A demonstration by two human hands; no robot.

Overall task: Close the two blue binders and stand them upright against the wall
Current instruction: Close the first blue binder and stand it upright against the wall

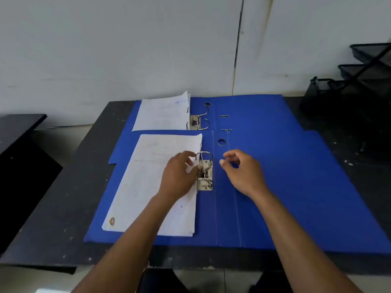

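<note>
Left grip [179, 174] lies palm-down on the near paper stack [152, 187], fingers curled at the stack's punched edge, touching the lever-arch mechanism [205, 172]; whether it pinches a sheet or only presses on it cannot be told. Left of this grip, the paper stack covers the left cover of the near blue binder [275, 187], which lies fully open and flat on the dark worktop [69, 197]. A brown stain [112, 221] marks the near left corner of the top sheet. Beyond the left grip, the far blue binder [249, 111] also lies open and flat, its near edge overlapped by the near binder; its own paper stack [163, 115] sits on its left cover beside open metal rings [204, 117]. Just right of the left grip, the near mechanism's rings stand closed in an arch. Right grip [241, 170] is just right of the mechanism, over the spine, fingers loosely curled, thumb and forefinger near each other with nothing between them. Beyond it, a finger hole [221, 142] shows in the spine. Further right, the open right cover spreads across the worktop. Far right and beyond, black mesh trays [368, 66] stand against the white wall [127, 49].
</note>
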